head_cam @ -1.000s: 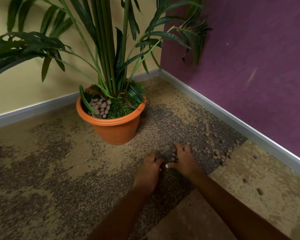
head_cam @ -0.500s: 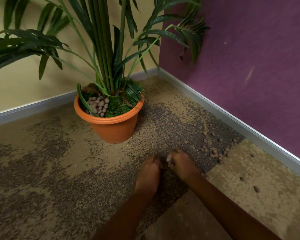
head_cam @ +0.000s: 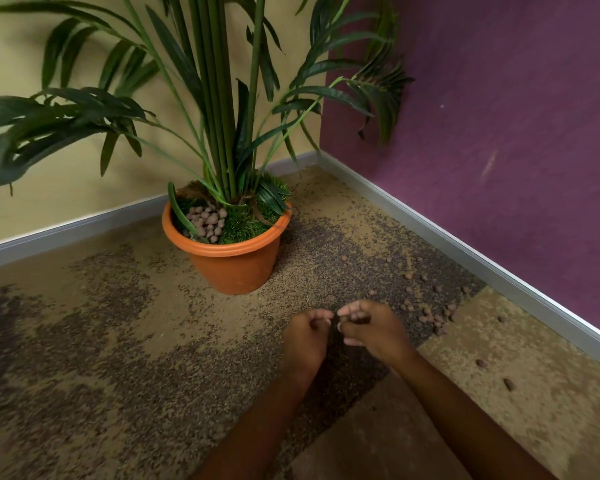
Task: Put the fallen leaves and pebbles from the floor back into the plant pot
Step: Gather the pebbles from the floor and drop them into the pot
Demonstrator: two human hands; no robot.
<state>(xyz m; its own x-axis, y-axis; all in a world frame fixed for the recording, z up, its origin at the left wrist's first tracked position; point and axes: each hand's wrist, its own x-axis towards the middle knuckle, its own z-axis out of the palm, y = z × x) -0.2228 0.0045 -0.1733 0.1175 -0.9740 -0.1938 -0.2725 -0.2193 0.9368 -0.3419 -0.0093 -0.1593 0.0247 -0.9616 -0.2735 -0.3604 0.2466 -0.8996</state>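
Pebbles on floor point(head_cam: 426, 311): loose brown scatter on the dark carpet patch, roughly 3 o'clock of the hands, thinning out toward the skirting; two strays sit further off on the tan tile around 4 o'clock point(head_cam: 509, 384).
Plant pot point(head_cam: 227, 251): orange, upright in the corner, about 11 o'clock from the hands and well apart from the scatter.
Pebbles in pot point(head_cam: 208, 221): a little heap already sits on the left side of the green stuff inside, so I'd say the job's partly done.
Leaves: can't pick out any fallen ones on the floor, honestly.
Left hand point(head_cam: 307, 336): curled loosely, knuckles up, fingertips tucked under; can't tell if it's got anything in it.
Right hand point(head_cam: 371, 329): also curled, fingers bunched right beside the left one, looks like it's cupping or pinching something small, but the contents are hidden.
Left to do: my guess is most of the scatter, plus the strays.
Around: fronds point(head_cam: 378, 81) droop over the pot, purple wall point(head_cam: 516, 116) and grey skirting point(head_cam: 465, 251) hem in the right side.
In the way: nothing much between hands and pot; low leaves might brush a wrist on the drop.
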